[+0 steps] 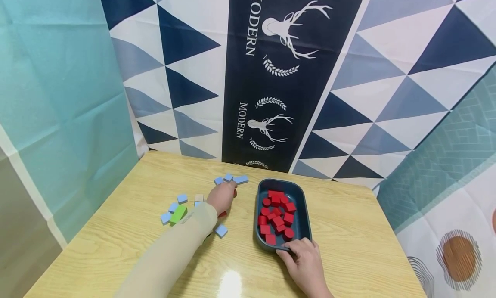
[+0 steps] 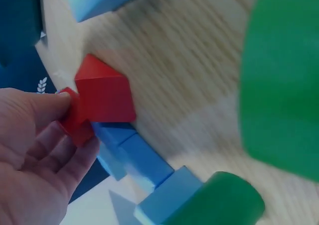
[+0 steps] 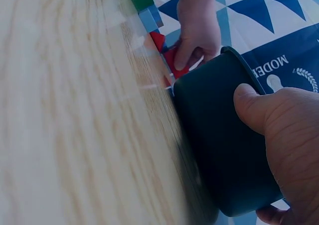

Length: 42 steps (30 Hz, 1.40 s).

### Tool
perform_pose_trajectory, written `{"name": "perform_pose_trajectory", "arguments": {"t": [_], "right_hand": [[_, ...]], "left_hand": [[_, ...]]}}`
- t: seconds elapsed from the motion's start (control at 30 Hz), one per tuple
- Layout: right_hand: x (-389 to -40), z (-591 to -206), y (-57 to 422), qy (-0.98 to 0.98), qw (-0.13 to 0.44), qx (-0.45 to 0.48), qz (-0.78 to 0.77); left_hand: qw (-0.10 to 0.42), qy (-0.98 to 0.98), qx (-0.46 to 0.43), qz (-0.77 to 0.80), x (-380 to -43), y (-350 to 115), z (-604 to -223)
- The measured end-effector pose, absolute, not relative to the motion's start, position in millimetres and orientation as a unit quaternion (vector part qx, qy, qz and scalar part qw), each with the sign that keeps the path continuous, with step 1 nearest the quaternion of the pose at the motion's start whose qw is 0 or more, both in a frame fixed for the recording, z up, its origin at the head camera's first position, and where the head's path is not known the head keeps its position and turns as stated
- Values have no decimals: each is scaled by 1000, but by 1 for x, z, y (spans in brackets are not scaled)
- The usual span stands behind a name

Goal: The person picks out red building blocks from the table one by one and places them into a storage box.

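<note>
My left hand (image 1: 222, 195) pinches a small red block (image 2: 75, 115) between thumb and fingers, at the left of the table. Right beside it lies a red triangular block (image 2: 108, 99). Several blue blocks (image 2: 144, 160) and a green cylinder (image 2: 219, 202) are close by. My right hand (image 1: 304, 261) grips the near rim of a dark blue-green bin (image 1: 298, 197), thumb on the outside wall in the right wrist view. Inside the bin sit several red blocks (image 1: 278, 221), both cubes and cylinders.
The wooden table (image 1: 341, 246) carries more loose pieces on its left half: a bright green block (image 1: 178, 214), blue blocks (image 1: 182, 198) and a pale wooden one (image 1: 199, 197). A patterned cloth (image 1: 193, 74) hangs behind the table's back edge.
</note>
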State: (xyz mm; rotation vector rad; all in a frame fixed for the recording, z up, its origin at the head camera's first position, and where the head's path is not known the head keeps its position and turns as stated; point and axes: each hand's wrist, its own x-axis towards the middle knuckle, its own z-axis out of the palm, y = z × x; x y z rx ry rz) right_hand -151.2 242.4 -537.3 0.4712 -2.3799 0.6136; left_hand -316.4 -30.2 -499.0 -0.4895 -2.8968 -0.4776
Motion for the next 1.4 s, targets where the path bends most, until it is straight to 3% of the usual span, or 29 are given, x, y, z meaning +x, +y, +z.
{"name": "perform_pose_trajectory", "arguments": {"t": [0.23,0.4,0.77,1.0,1.4], "right_hand": [[-150,-537,243,-903,314,176,234],[-150,-538,244,-903,315,174,235],[-152,-539,243,-897,322,188,236],[-152,-539,243,-903,311,183,232],[-151,-538,244,-905,308,181,232]], "left_hand": [[121,-960,-168,-187,-313,-9,-469],[146,-941,-225,-205,-301,20,-452],[102,-936,-307,-138,-285,57,-470],[96,-940,-312,-101,-284,59,-491],[49,-947,-316,-23,-279,64,-486]]}}
